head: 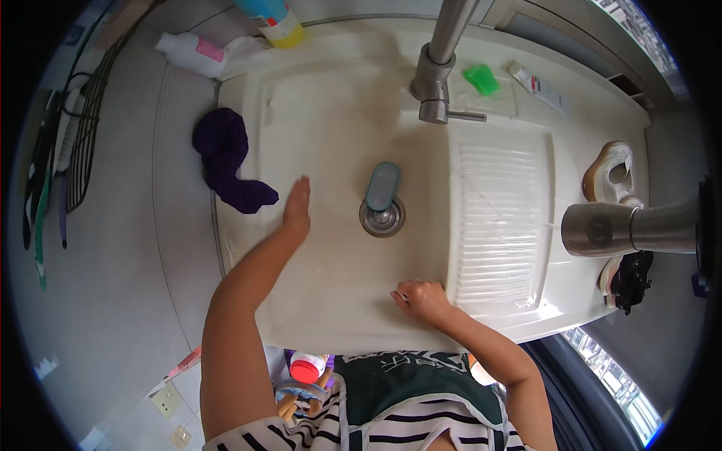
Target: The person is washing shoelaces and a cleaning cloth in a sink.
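Note:
My left hand (298,206) is over the left side of the white sink basin (338,270), seen edge-on with its fingers straight and nothing visible in it. Just left of its fingertips, a bunched dark purple cloth (225,158) lies across the sink's left rim. My right hand (423,300) is curled into a fist at the near right of the basin, beside the ribbed washboard (496,225). A small pale spot shows by its thumb; whether that is a nail or an object is unclear. A blue-grey oval brush or scrubber (383,186) rests partly over the metal drain (382,217), touching neither hand.
A metal faucet (434,79) stands at the back. Green soap or plastic (481,79) and a white tube (538,89) lie right of it. Bottles (194,53) stand back left. Shoes (609,172) sit on the right ledge, near a large metal cylindrical fitting (626,228).

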### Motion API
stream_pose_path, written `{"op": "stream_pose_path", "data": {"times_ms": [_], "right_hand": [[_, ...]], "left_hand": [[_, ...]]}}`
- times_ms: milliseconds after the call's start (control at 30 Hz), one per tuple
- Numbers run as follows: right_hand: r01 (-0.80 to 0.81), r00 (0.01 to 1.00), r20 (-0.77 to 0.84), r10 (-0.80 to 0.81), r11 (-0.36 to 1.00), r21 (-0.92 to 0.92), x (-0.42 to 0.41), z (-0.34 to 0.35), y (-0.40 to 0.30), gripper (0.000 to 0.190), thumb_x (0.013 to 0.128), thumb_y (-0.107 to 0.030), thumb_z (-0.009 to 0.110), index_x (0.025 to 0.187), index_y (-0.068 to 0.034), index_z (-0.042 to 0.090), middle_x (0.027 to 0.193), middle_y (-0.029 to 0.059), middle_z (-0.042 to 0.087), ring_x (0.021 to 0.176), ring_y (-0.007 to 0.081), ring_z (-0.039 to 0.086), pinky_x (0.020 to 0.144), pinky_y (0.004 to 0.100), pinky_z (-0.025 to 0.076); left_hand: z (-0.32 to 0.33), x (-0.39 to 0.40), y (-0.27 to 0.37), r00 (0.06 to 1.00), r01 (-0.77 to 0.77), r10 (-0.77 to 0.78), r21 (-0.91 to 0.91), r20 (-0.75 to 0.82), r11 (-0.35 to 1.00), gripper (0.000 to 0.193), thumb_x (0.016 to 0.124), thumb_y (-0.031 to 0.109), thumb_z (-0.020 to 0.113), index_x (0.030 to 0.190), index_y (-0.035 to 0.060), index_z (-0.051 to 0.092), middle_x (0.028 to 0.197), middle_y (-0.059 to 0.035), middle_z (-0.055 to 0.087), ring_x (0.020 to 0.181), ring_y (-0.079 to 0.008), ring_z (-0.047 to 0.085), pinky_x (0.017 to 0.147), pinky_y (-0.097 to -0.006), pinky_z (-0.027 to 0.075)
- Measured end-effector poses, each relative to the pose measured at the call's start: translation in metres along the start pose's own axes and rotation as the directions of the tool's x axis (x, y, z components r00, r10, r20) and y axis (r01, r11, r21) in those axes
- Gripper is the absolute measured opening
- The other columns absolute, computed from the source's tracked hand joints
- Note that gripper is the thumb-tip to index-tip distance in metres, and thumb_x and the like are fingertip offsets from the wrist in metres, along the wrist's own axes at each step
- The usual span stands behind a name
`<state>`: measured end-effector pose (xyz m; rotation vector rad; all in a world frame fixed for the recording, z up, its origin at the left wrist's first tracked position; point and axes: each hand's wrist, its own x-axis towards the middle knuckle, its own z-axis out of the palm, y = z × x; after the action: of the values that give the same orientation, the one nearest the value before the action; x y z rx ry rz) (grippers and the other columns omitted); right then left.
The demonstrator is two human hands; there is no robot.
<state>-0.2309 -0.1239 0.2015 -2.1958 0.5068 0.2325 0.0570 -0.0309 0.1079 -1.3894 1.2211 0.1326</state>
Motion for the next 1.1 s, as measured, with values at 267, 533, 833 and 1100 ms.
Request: {"op": "stream_pose_path", "data": {"times_ms": [267, 533, 833, 1100], "right_hand": [[-0.022, 0.999, -0.025, 0.025, 0.994, 0.107, 0.001, -0.006, 0.001, 0.024, 0.075, -0.022, 0.056, 0.060, -0.004, 0.050, 0.057, 0.0136, 0.053, 0.052, 0.0321, 0.053, 0.049, 0.0392, 0.044], [-0.023, 1.000, -0.004, 0.024, 0.992, 0.123, 0.003, -0.010, 0.001, 0.019, 0.076, -0.020, 0.053, 0.065, -0.005, 0.053, 0.064, 0.0131, 0.055, 0.057, 0.0315, 0.055, 0.052, 0.0394, 0.046], [-0.024, 0.999, -0.024, 0.027, 0.990, 0.138, 0.004, 0.006, -0.003, 0.021, 0.076, -0.022, 0.053, 0.066, -0.004, 0.051, 0.065, 0.0138, 0.055, 0.059, 0.0326, 0.055, 0.054, 0.0412, 0.045], [-0.109, 0.994, -0.009, 0.112, 0.981, 0.159, 0.003, -0.004, -0.001, 0.021, 0.076, -0.023, 0.054, 0.066, -0.005, 0.051, 0.064, 0.0131, 0.054, 0.059, 0.0326, 0.054, 0.054, 0.0414, 0.045]], "left_hand": [[0.020, 0.014, 0.010, 0.991, -0.125, 0.125, 0.013, -0.045, 0.992, 0.066, 0.086, 0.042, 0.029, 0.130, -0.0049, 0.014, 0.139, -0.0156, 0.010, 0.128, -0.0268, 0.009, 0.104, -0.0369, 0.005], [-0.032, 0.047, -0.052, 0.992, 0.025, -0.025, -0.001, -0.128, 1.000, 0.062, 0.084, 0.036, 0.029, 0.131, -0.0017, 0.014, 0.140, -0.0109, 0.011, 0.129, -0.0230, 0.010, 0.104, -0.0372, 0.005], [-0.081, 0.174, -0.046, 0.355, -0.595, -0.286, -0.451, -0.890, 0.665, 0.029, 0.075, 0.005, 0.042, 0.101, -0.0011, 0.052, 0.110, -0.0166, 0.049, 0.105, -0.0264, 0.045, 0.088, -0.0346, 0.038], [-0.045, 0.169, -0.093, 0.783, -0.184, -0.560, -0.961, -0.271, 0.207, 0.015, 0.073, 0.011, 0.048, 0.076, 0.0015, 0.060, 0.081, -0.0145, 0.060, 0.076, -0.0272, 0.058, 0.066, -0.0376, 0.047]]}}
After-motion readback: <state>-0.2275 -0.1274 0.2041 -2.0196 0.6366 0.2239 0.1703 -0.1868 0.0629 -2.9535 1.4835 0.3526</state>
